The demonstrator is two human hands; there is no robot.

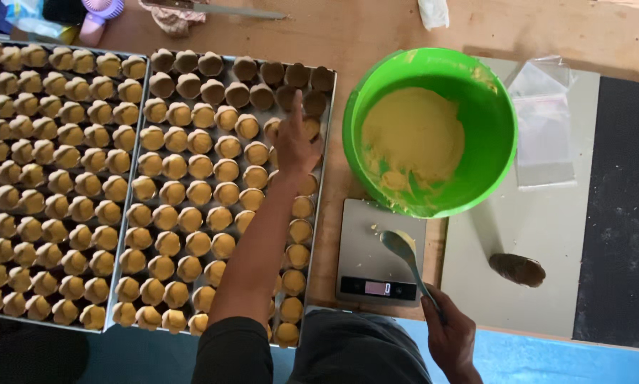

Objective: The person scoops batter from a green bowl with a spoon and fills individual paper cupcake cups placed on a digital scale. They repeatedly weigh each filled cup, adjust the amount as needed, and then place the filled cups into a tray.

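On the wooden surface, two metal trays lie side by side and touching. Left tray: filled with small cups of yellow batter. Right tray: mostly filled cups, with a group of empty brown cups along its far edge and far right corner. Right of the trays stands a green bowl holding yellow batter, smeared up its inner wall. Just in front of the bowl, a grey digital scale sits near the surface's front edge. Further right: a pale mat bearing a clear plastic bag and a stack of brown cups lying on its side; a dark mat beyond. A long knife lies at the far edge.

Left hand: arm stretched across the right tray, over the filled cups, fingers pressed loosely together and bent down at a cup near the tray's right edge; whether they pinch it cannot be told. Right hand: low at the near edge, fingers closed round the handle of a spoon, whose batter-coated bowl hangs above the scale.
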